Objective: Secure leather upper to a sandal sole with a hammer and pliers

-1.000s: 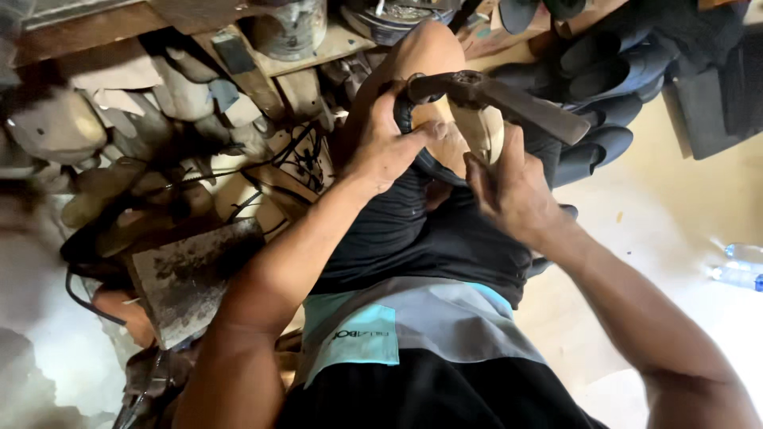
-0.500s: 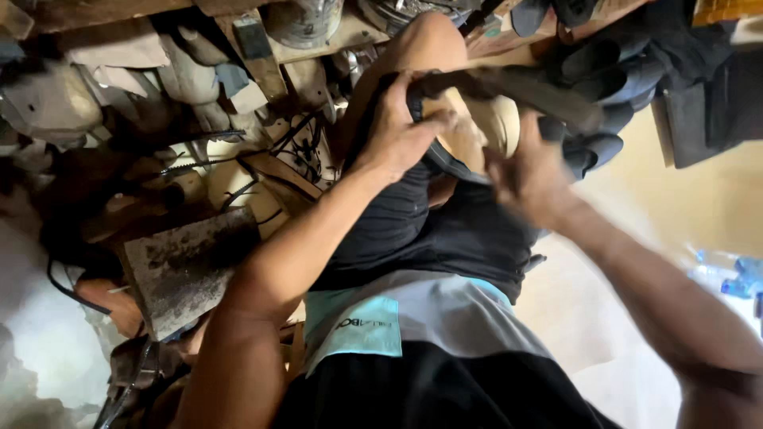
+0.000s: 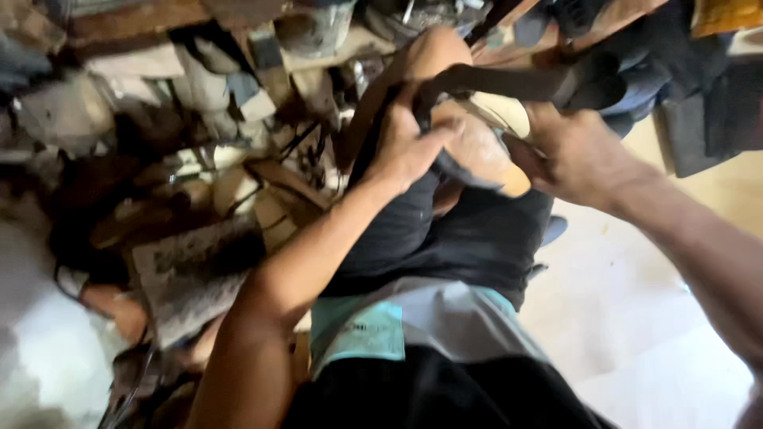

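Both hands grip things on the person's lap. Far to the left lies a messy pile of wood blocks and scraps (image 3: pixel 199 199), dark and jumbled, with a flat grey slab (image 3: pixel 191 278) low in the heap. Next comes the left hand (image 3: pixel 409 147). Its fingers are curled tight around the top of a tan shoe piece (image 3: pixel 477 151), and the thumb pushes on the side of it. That tan piece sits on the raised knee (image 3: pixel 433 52), against the dark shorts (image 3: pixel 445 238). It looks smooth and round, with a pale edge on the far side. A dark strap (image 3: pixel 509 79) runs across above it, from the left hand over to the right. The picture is blurry, so I cannot tell what the strap is made of. The right hand (image 3: pixel 576 155) is closed around the right end of the dark strap, just beside the tan piece. Behind that hand is a stack of dark shoe soles (image 3: pixel 636 79). Low on the right is a pale floor (image 3: pixel 636 334).
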